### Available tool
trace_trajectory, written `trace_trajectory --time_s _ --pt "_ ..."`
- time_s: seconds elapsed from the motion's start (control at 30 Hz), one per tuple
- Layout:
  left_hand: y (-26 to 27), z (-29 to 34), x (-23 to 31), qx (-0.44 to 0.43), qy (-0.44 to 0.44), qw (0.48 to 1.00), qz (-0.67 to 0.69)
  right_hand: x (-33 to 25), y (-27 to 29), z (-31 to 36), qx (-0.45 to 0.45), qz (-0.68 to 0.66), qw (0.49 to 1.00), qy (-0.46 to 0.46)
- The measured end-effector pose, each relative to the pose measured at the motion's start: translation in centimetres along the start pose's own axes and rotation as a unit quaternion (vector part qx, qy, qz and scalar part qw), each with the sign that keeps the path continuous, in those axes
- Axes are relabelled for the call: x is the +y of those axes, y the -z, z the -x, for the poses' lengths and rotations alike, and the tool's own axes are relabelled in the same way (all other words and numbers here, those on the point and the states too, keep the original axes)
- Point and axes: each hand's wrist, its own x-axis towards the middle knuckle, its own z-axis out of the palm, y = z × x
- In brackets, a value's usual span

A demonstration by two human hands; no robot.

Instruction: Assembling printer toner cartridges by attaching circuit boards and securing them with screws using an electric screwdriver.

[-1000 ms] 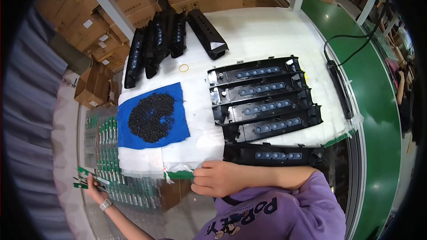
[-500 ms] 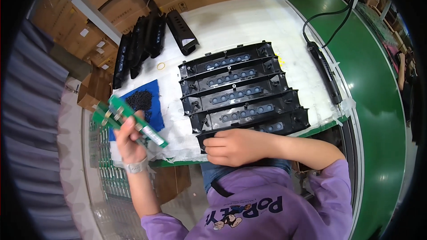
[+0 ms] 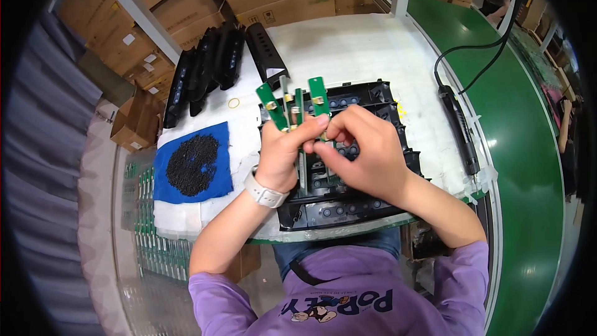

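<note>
A: Where are the green circuit strips [image 3: 292, 102]?
B: Fanned upright, long axes pointing away, clenched in the left hand [image 3: 281, 152] above the black trays [image 3: 373, 96].
A: Right hand [image 3: 360, 149]?
B: Touching, pinching one strip's lower end.

We see the black panels [image 3: 348, 205] at the table's [image 3: 348, 43] six o'clock, the cloth [image 3: 193, 162] with pellets [image 3: 191, 165] at nine, more housings [image 3: 205, 68] at eleven, the screwdriver [image 3: 459, 127] at three.
</note>
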Motion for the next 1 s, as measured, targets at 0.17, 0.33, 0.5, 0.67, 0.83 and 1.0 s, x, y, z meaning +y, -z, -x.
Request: trace_trajectory --time_s 0.17,0.33,0.5,0.67,0.83,1.0 --pt "-0.3 -1.7 -0.9 0.011 0.026 0.999 0.024 1.7 -0.4 -0.1 0.032 0.014 0.995 -0.095" --pt "0.3 -2.2 -1.3 0.002 -0.007 1.0 -0.029 3.0 -0.4 -0.4 0.057 0.023 0.991 -0.121" --pt "2.3 -2.3 -1.0 0.083 -0.029 0.995 -0.053 4.4 0.5 -2.1 0.05 0.035 0.992 -0.107" --pt "6.4 -2.8 0.4 0.081 -0.002 0.997 0.018 6.7 2.6 -5.6 -0.093 0.103 0.989 -0.053" --pt "8.9 -2.0 -0.1 0.111 0.016 0.993 0.027 9.0 -0.3 -7.1 -0.244 0.201 0.949 -0.014" --pt "8.7 -1.9 0.5 0.14 0.038 0.989 0.033 11.4 -1.9 -6.4 -0.302 0.228 0.925 -0.037"
